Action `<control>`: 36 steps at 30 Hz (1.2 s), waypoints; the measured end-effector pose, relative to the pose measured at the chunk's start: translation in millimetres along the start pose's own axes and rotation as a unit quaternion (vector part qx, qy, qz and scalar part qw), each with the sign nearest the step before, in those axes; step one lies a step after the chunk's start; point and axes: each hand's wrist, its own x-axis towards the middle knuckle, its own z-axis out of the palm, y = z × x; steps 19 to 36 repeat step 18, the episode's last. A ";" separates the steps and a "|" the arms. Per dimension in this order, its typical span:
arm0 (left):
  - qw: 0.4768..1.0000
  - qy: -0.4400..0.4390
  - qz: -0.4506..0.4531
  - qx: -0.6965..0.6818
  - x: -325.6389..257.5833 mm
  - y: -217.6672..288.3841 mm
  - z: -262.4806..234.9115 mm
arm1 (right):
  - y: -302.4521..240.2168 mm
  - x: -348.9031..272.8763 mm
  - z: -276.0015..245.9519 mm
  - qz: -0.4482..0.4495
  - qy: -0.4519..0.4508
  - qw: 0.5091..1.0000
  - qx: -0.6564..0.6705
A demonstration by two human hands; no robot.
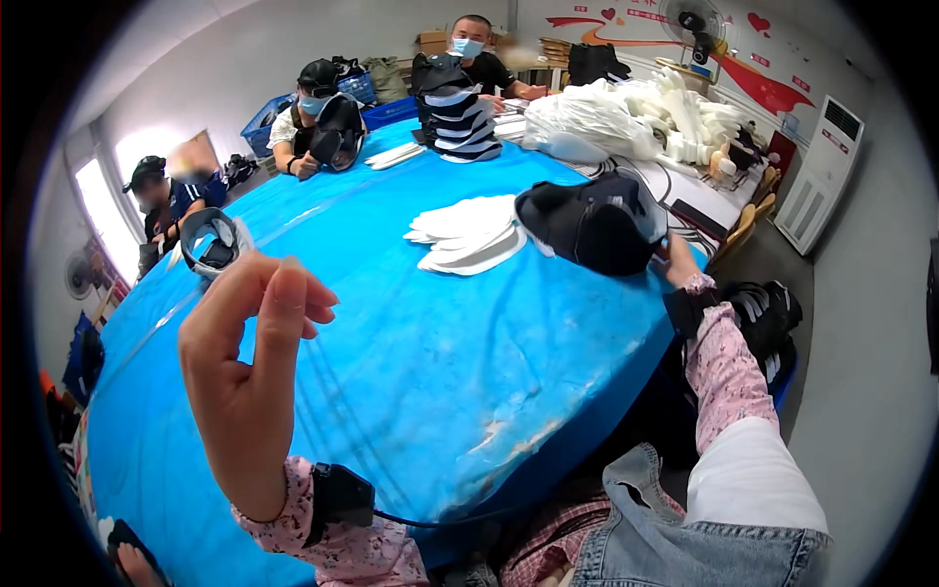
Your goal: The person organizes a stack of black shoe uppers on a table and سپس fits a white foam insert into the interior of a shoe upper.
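Note:
My right hand (677,260) reaches out over the table's right side and grips the edge of a black cap (597,220). The cap sits on the blue table cover, and its edge partly hides the fingers. Just left of it lies a pile of flat, curved white pieces (471,235) shaped like cap brims. Raised in front at the left, my left hand (249,362) has loosely bent fingers and its thumb up. Nothing shows in it, and it touches nothing. Beyond it stands a grey and black cap (210,240), opening visible.
A tall stack of black-and-white caps (460,117) stands at the far side. White bendy pieces (626,117) are heaped at back right. Several people sit around the table; one holds a black cap (338,132). A dark cable (460,523) runs from my left wrist.

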 end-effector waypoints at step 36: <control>0.977 -0.177 -0.045 0.109 -2.7 0.6 15.4 | -66.1 -31.1 100.1 -0.610 0.079 0.701 -0.362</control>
